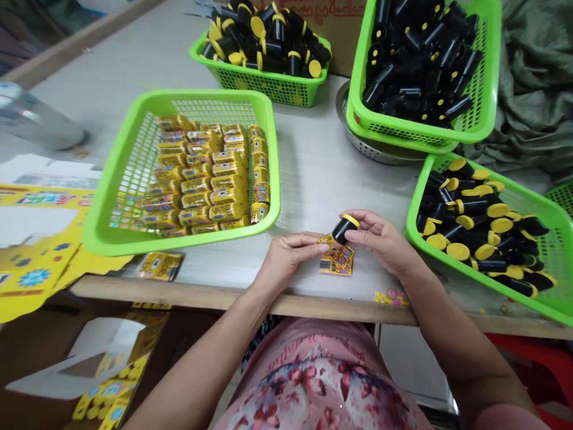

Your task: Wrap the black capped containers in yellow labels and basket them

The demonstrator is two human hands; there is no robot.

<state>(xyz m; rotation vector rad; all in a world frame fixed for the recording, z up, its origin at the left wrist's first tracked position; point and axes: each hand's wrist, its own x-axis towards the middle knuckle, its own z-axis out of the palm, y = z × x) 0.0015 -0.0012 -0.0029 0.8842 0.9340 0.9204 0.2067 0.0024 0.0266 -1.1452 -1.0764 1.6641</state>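
Your right hand (pixel 380 240) pinches a black bottle (pixel 342 230), your left hand (pixel 289 258) a yellow label (pixel 336 257) touching it.

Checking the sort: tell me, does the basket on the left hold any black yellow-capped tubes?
No, that green plastic basket holds only yellow printed packets; the black tubes lie in the other green baskets.
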